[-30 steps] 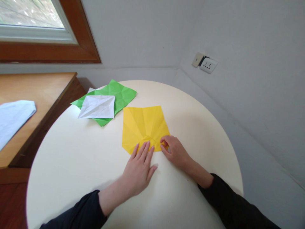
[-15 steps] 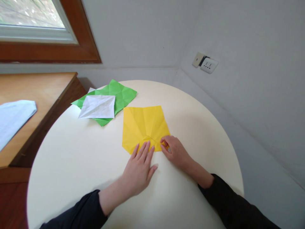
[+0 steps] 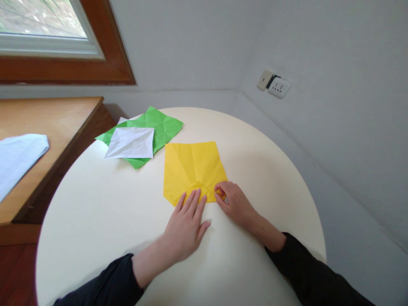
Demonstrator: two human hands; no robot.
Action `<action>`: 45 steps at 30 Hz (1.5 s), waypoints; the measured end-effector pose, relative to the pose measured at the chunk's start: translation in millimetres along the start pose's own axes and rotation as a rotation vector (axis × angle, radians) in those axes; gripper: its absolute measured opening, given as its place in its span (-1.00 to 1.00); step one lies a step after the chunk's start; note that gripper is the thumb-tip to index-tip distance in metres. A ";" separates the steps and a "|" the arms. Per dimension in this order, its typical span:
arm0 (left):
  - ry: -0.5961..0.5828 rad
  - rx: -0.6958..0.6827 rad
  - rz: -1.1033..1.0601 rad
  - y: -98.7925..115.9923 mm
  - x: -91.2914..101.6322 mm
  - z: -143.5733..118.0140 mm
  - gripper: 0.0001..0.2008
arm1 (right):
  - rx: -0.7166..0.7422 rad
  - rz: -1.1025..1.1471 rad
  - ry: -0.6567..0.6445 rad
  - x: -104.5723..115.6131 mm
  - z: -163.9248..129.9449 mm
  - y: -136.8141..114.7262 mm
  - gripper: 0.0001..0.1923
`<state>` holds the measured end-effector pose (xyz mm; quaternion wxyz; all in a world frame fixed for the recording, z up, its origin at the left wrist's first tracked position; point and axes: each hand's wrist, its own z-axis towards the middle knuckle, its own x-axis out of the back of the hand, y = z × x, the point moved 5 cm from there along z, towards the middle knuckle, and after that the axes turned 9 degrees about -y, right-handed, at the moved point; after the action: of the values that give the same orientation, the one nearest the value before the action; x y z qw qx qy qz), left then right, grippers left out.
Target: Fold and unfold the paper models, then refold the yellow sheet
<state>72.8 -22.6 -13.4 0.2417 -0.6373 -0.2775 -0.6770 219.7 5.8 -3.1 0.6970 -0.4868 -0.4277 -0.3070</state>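
Observation:
A creased sheet of yellow paper (image 3: pixel 194 161) lies on the round white table (image 3: pixel 105 212), its near edge partly folded over. Across that near edge my left hand (image 3: pixel 188 227) lies flat, fingers stretched out onto the paper and thumb apart. At the near right corner of the sheet, my right hand (image 3: pixel 234 202) is closed in a pinch, thumb and index finger on the paper's edge. The fingers cover part of that corner.
Behind and to the left lie a creased green paper (image 3: pixel 167 125) and a folded white paper (image 3: pixel 132 143) on top of it. A wooden table (image 3: pixel 63 114) with a pale blue item (image 3: pixel 22 157) stands at the left. A socket (image 3: pixel 279 87) sits on the wall.

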 end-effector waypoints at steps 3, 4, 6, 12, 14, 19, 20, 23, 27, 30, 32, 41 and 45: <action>-0.013 -0.004 0.009 0.5 0.6 0.4 -0.42 | 0.000 0.000 0.002 -0.5 -0.1 0.3 -0.94; -0.015 -0.006 0.008 0.7 0.7 0.4 -0.42 | -0.001 -0.001 0.002 -0.7 -0.2 0.5 -0.94; -0.016 -0.006 0.004 0.8 0.9 0.4 -0.42 | -0.005 0.001 0.000 -1.0 -0.2 0.7 -0.94; -0.017 -0.007 0.006 0.4 0.6 0.0 -0.41 | -0.013 0.009 -0.010 -0.1 -0.3 -0.3 -0.95; -0.010 -0.006 0.008 0.2 0.7 -0.1 -0.42 | -0.022 0.009 -0.015 0.5 -0.1 -0.5 -0.96; 0.011 -0.008 -0.009 -0.2 0.0 0.1 -0.43 | -0.033 0.014 -0.037 0.0 0.8 -0.2 -0.94; 0.015 -0.007 -0.014 -0.3 -0.1 0.1 -0.44 | -0.034 0.014 -0.038 -0.1 0.9 -0.2 -0.93; 0.025 -0.012 -0.028 -0.4 -0.1 -0.4 -0.44 | -0.036 0.015 -0.040 0.2 1.2 -0.3 -0.93; 0.048 -0.021 -0.049 -0.7 1.6 -1.4 -0.47 | -0.016 0.014 -0.050 1.6 1.1 -1.8 -0.94; 0.104 -0.007 -0.064 -3.6 5.9 -2.2 -0.51 | 0.004 0.016 -0.054 2.5 0.9 -2.5 -0.93; 0.165 0.010 -0.073 -7.7 10.9 -3.1 -0.51 | 0.009 0.019 -0.056 2.3 0.7 -2.0 -0.91; 0.337 0.109 -0.227 -36.2 26.3 -9.2 -0.54 | 0.051 0.050 -0.038 1.2 -2.4 0.8 -0.84; 0.353 0.067 -0.258 -36.6 23.9 -9.3 -0.82 | 0.093 0.078 0.001 3.8 -4.7 -0.2 -0.90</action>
<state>39.4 -1.6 7.6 0.2192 -0.4597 -0.3324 -0.7938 222.7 1.2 -0.4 0.7304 -0.4703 -0.4218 -0.2595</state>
